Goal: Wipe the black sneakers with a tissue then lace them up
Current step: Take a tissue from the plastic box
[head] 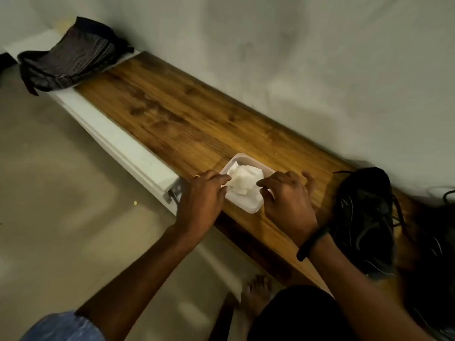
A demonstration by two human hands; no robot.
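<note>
Tissue is being fetched for a shoe-cleaning job: both hands are seen at a clear plastic container (253, 209) set on a wooden bench top (172, 119) along a pale wall. The left hand (204, 195) is stretched forward, fingers nearly straight, tips laid on the crumpled white tissue (242, 179) inside. The right hand (288, 200), a dark wristband (311, 243) at its wrist, is held with fingers curled, index and thumb drawn narrow at the wad's right edge; whether a sheet is actually pinched cannot be told. The black sneakers (364, 217) are left unlaced on the bench just right of that hand, laces trailing, not yet wiped by the look of it. Next, a sheet would need to be pulled free and carried across to the nearer shoe's upper.
</note>
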